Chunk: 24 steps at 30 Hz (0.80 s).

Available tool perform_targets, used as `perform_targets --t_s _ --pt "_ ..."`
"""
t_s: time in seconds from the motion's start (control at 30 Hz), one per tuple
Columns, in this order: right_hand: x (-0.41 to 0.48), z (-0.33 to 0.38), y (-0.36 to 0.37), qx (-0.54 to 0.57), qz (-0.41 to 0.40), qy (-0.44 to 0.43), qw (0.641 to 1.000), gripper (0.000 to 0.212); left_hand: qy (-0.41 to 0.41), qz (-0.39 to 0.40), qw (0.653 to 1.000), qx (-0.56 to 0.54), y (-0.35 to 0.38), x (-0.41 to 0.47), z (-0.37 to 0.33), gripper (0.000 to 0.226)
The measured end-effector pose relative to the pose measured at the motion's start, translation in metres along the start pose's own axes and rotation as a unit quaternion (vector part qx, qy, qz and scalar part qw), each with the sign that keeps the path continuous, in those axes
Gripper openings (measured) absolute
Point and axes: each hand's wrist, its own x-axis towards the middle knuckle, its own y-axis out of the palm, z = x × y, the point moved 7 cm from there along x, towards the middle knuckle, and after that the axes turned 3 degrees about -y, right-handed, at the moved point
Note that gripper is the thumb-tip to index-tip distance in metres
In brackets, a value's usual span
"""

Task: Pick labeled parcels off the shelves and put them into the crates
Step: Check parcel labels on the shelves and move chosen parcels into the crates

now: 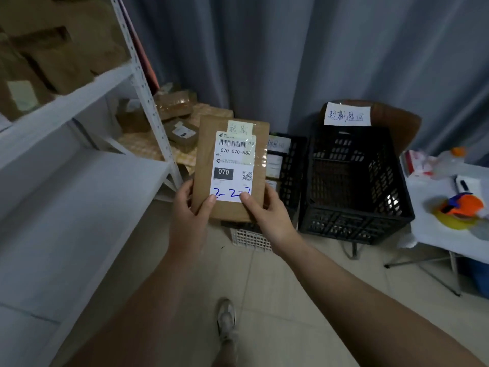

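Note:
I hold a flat brown parcel (205,165) upright in front of me, its white shipping label reading 070-070-A80 and a small handwritten note taped on top. My left hand (189,210) grips its lower left edge, thumb on the label. My right hand (267,211) grips the lower right corner, thumb also on the label. Beyond the parcel stands a large black crate (354,181) with a handwritten paper sign at its back rim. A second black crate (289,168) sits partly hidden behind the parcel. White shelves (66,107) run along the left.
More brown parcels (174,104) lie piled on the floor past the shelf post. A white folding table (449,207) at the right carries an orange tape dispenser (461,205). A small white basket (250,238) sits on the floor below my hands. My shoe (226,319) shows on the tiled floor.

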Motion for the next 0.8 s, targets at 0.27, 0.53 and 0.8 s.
perform_targets --t_s 0.27,0.53,0.8 --pt "0.159 -0.008 -0.027 -0.003 -0.03 0.039 0.999 0.062 -0.053 0.109 0.992 0.044 0.077 0.167 0.048 0.055" --pt "0.287 -0.042 -0.092 -0.084 -0.051 0.07 0.993 0.066 -0.146 0.199 0.952 0.181 0.16 0.28 0.13 0.07" --pt "0.397 -0.138 -0.152 -0.342 0.061 0.123 0.93 0.064 -0.096 0.197 0.933 0.287 0.221 0.374 0.204 0.079"
